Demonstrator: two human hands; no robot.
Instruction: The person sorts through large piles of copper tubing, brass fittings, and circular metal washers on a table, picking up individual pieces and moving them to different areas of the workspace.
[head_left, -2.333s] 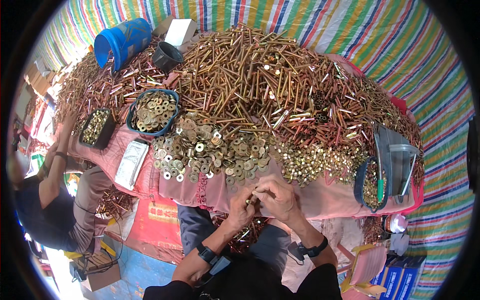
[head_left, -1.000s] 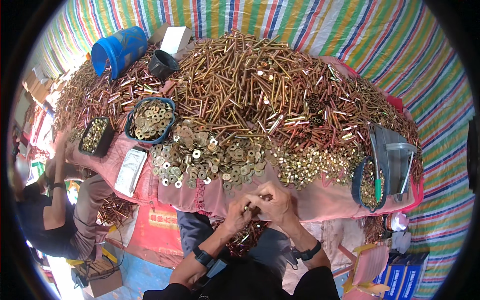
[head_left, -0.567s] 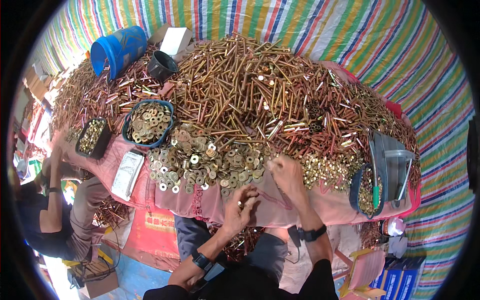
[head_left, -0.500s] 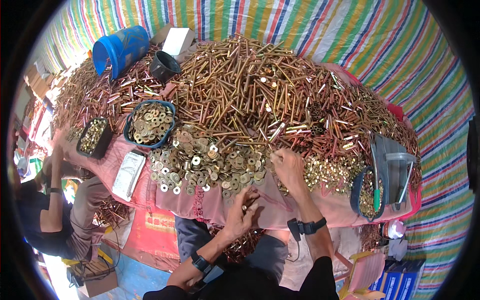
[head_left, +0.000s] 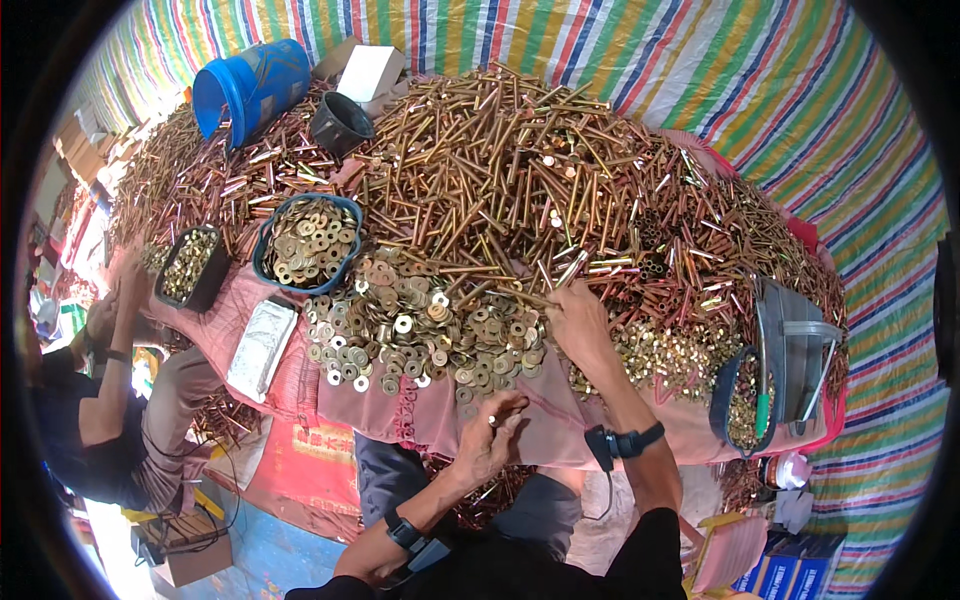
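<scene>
A big heap of brass-coloured long bolts (head_left: 520, 180) covers the table, with a spread of gold washers (head_left: 420, 335) in front of it. My right hand (head_left: 575, 325) reaches out to the near edge of the bolt heap, fingers pinched on a long bolt (head_left: 520, 295) lying there. My left hand (head_left: 490, 440) stays low by the table's front edge, fingers curled around a small metal piece that I cannot make out clearly. Small gold nuts (head_left: 670, 355) lie to the right of my right hand.
A blue tray of washers (head_left: 305, 240) and a black tray of small parts (head_left: 190, 265) sit at the left. A blue bucket (head_left: 250, 85) and black pot (head_left: 340, 120) lie at the back. Grey bins (head_left: 790, 345) stand at the right. Another person (head_left: 110, 400) works at the left.
My hands were together at the table's front edge, working on a piece. The right hand has since gone forward to the bolt heap while the left stayed low.
</scene>
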